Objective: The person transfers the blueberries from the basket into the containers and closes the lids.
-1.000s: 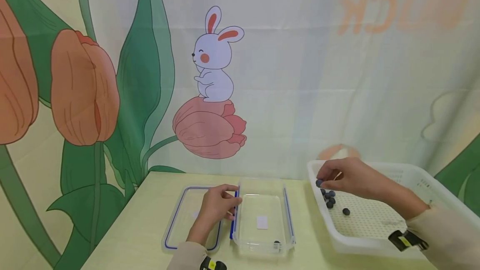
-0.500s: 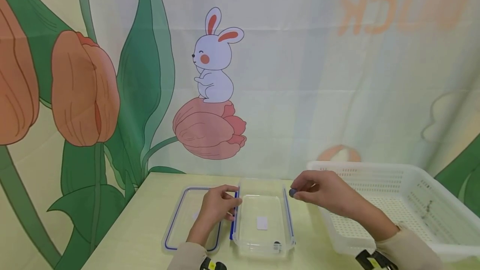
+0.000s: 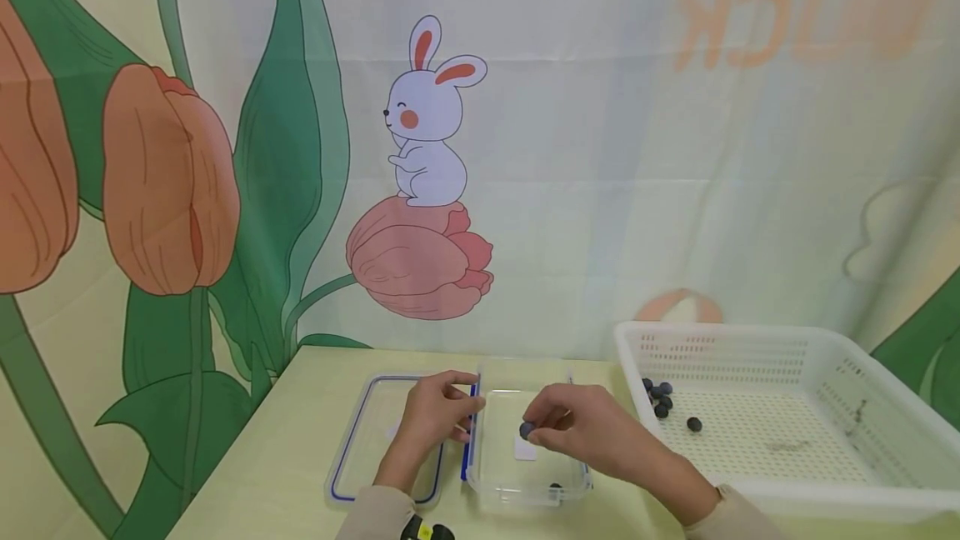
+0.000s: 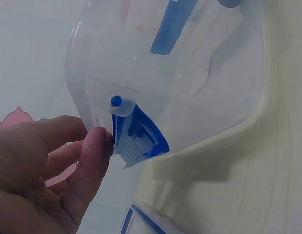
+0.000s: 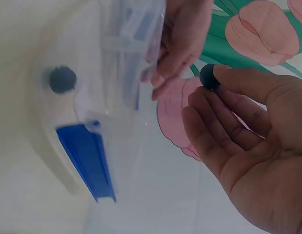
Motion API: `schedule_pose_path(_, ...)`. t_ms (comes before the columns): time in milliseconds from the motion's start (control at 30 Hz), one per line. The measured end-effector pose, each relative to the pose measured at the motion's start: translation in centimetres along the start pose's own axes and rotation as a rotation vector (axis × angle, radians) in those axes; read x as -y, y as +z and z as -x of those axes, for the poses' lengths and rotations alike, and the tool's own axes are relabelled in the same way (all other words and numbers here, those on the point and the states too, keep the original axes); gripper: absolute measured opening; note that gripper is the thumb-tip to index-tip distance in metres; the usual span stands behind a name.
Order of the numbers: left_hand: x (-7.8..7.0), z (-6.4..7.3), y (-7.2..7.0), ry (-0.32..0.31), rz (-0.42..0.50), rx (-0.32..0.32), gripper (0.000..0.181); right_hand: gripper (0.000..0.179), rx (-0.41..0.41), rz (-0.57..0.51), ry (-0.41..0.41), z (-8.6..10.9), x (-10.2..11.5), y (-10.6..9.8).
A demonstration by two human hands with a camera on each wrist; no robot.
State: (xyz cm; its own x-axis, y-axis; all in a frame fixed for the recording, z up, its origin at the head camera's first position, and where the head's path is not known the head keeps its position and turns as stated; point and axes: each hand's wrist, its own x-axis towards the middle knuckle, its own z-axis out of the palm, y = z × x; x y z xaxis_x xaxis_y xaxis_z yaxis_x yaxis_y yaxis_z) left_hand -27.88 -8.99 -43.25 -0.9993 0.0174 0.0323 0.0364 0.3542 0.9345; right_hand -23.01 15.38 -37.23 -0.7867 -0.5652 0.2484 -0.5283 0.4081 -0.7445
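Between thumb and fingertips my right hand (image 3: 592, 432) pinches a dark blueberry (image 3: 527, 431), held over the clear food container (image 3: 517, 482). In the right wrist view the same blueberry (image 5: 208, 77) sits at the thumb tip. My left hand (image 3: 435, 415) grips the container's left rim beside a blue side latch (image 4: 138, 139), thumb and fingers on either side of the wall. Another blueberry (image 3: 556, 491) lies inside the container near its front right corner. A white label (image 3: 525, 451) shows on the container's floor.
Left of the container, partly behind the left hand, lies a clear lid (image 3: 347, 465) with a blue seal. At right stands a white perforated basket (image 3: 750, 494), with several blueberries (image 3: 662, 401) along its left side. A printed curtain (image 3: 555, 190) hangs behind the table (image 3: 255, 473).
My right hand has carried the blueberry leftward from above the basket to above the container. My left hand has stayed on the container's rim.
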Motion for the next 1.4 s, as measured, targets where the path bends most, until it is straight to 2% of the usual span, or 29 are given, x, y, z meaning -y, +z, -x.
schedule_pose_path(400, 0.0, 0.0, -0.1, 0.016, 0.017, 0.008, 0.041, 0.010, 0.082, -0.042, 0.041, -0.5, -1.0, 3.9)
schedule_pose_path(800, -0.1, 0.1, -0.1, 0.039, 0.013, 0.011, 0.041, 0.009, 0.096, 0.023, 0.022, -0.9, -1.2, 5.0)
schedule_pose_path(1067, 0.1, 0.0, -0.2, 0.036, 0.019, 0.014, 0.041, 0.010, 0.073, 0.072, 0.016, -1.0, -0.4, 3.0)
schedule_pose_path(1400, 0.2, 0.0, 0.0, 0.022, 0.008, -0.002, 0.040, 0.009, 0.002, 0.184, 0.000, -1.0, 1.4, -3.2)
